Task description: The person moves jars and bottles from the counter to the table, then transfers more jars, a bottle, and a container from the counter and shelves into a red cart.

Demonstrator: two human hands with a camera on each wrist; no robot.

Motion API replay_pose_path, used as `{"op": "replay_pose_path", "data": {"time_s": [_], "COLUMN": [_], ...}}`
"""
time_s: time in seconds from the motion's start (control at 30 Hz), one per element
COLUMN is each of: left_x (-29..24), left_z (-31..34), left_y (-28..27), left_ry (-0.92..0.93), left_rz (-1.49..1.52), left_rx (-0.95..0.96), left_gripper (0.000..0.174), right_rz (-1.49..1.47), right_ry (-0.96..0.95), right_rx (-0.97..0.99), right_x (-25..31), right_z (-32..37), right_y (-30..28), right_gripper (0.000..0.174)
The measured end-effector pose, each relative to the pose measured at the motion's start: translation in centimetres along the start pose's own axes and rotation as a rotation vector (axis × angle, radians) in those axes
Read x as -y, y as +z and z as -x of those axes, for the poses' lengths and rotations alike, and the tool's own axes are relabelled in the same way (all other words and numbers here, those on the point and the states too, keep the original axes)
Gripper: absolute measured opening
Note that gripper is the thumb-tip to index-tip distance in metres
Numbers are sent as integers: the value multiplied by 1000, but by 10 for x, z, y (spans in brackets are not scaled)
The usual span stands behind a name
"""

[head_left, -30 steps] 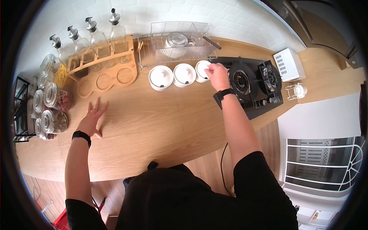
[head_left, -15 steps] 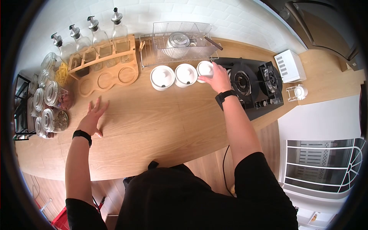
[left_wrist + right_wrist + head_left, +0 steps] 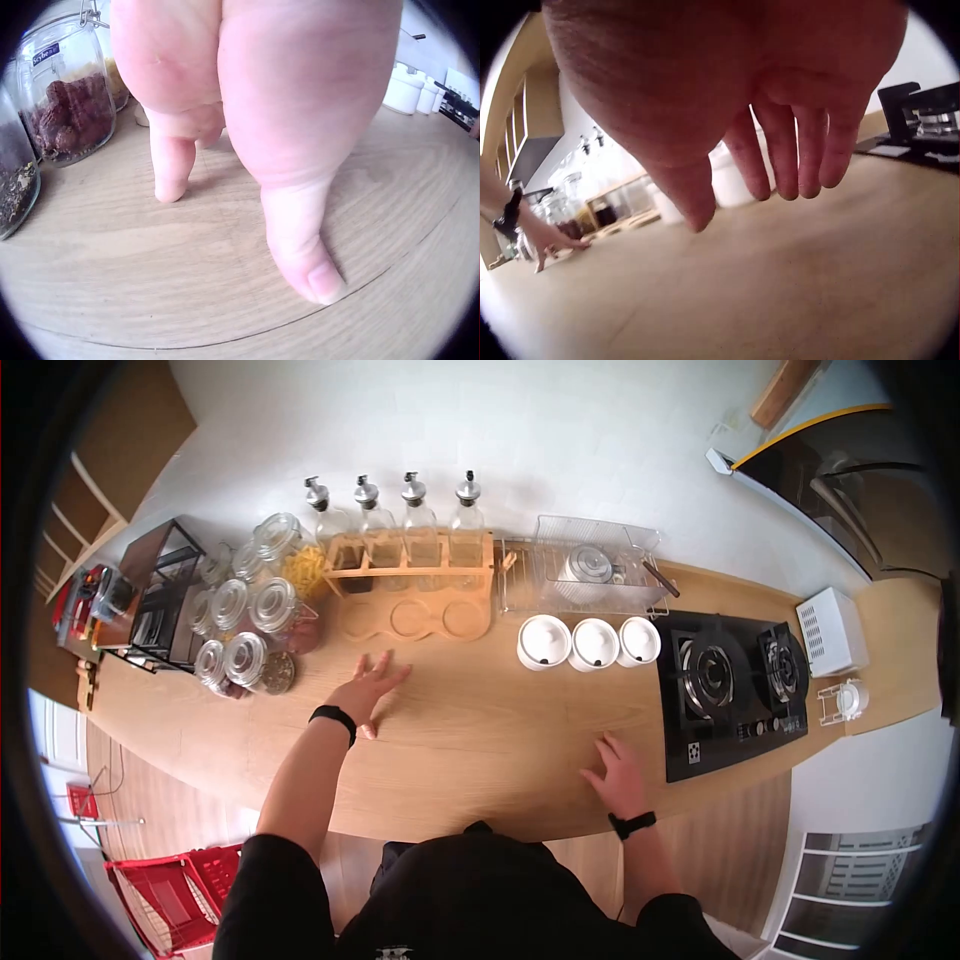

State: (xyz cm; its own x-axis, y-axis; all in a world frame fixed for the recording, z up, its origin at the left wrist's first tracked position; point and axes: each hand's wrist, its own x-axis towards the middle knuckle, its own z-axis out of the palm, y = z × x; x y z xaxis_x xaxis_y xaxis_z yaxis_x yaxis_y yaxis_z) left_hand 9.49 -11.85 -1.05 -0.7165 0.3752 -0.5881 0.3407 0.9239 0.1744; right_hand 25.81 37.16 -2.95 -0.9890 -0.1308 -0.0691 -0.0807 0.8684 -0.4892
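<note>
The left hand [image 3: 366, 692] rests on the wooden counter [image 3: 480, 740] with fingers spread; in the left wrist view its thumb and fingertips touch the wood. Near the counter's front edge, left of the stove, is the right hand [image 3: 620, 778], its fingers extended and holding nothing. In the right wrist view the right hand [image 3: 742, 112] appears with fingers pointing down; whether they touch the wood I cannot tell. Three white lidded canisters [image 3: 594, 644] stand side by side in a row behind the right hand, in front of the wire rack.
A black gas stove [image 3: 690, 740] lies right of the canisters. The wire rack [image 3: 540, 605] holds a glass pot. Left of it stand a wooden stand [image 3: 478, 622] with glass bottles and several clip-lid jars [image 3: 272, 605]. A white box [image 3: 835, 630] sits at the far right.
The right hand has let go of the rightmost canister and moved back toward the counter's front edge. The head view has swung left and up. The left hand keeps its place on the counter.
</note>
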Motion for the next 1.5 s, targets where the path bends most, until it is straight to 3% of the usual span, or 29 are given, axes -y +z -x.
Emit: {"op": "replay_pose_path", "data": {"time_s": [0.07, 0.1, 0.13, 0.2, 0.23, 0.3, 0.4, 0.43, 0.6, 0.67, 0.7, 0.87, 1.07, 1.13, 1.27, 1.37, 1.47, 1.5], "left_x": [-2, -11, -13, -26, -41, -86, -111, -113, -107, -110, -114, -108, -150, -162, -204, -223, -250, -256], "left_z": [2, 12, 4, -14, -9, -5, -28, -42, -98, -98, -95, -101, 5, 36, 92, 96, 94, 92], "left_y": [-5, -15, -19, -42, -55, -127, -181, -194, -215, -221, -224, -232, -270, -268, -243, -200, -151, -138], "left_ry": [40, 32, 26, -2, 73, -64, -58, -92, -164, -166, -196, -76, 114, 317, 549, 651, 741, 736], "left_rz": [-4, -19, -29, 29, 85, 408, 656, 670, 651, 730, 827, 719, 657, 621, 368, 446, 827, 816], "left_rx": [7, -51, -61, -93, -501, -590, -989, -997, -1063, -958, -954, -1102, -1251, -1290, -1153, -942, -668, -655], "left_gripper": [162, 128, 128, 74, 41, 42, 54, 69, 83, 71, 55, 44, 38, 32, 26, 26, 29, 30], "right_rz": [2, -5, 25, 47, 72, 96, 161, 155, 100, 47, 43, -34, -10, -137, -390, -559, -438, -441], "right_ry": [38, 27, 38, 53, 67, 82, 93, 104, 118, 106, 112, 128, 111, 101, -13, -126, -88, 18], "right_rx": [-122, -134, -116, -111, -72, -37, -25, -26, -65, -96, -102, -89, -63, -143, -337, -420, -360, -339], "right_x": [9, 8, 5, 5, 6, 7, 8, 9, 5, 3, 2, 2, 5, 30, 127, 161, 159, 147], "right_z": [8, 8, 7, 6, 5, 4, 4, 4, 7, 8, 8, 8, 6, -3, -20, -30, -33, -32], "right_y": [10, 13, 16, 16, 15, 14, 15, 15, 22, 25, 26, 27, 19, -1, -71, -85, -73, -59], "right_gripper": [60, 60, 61, 63, 64, 65, 65, 65, 65, 66, 66, 69, 68, 69, 81, 98, 93, 80]}}
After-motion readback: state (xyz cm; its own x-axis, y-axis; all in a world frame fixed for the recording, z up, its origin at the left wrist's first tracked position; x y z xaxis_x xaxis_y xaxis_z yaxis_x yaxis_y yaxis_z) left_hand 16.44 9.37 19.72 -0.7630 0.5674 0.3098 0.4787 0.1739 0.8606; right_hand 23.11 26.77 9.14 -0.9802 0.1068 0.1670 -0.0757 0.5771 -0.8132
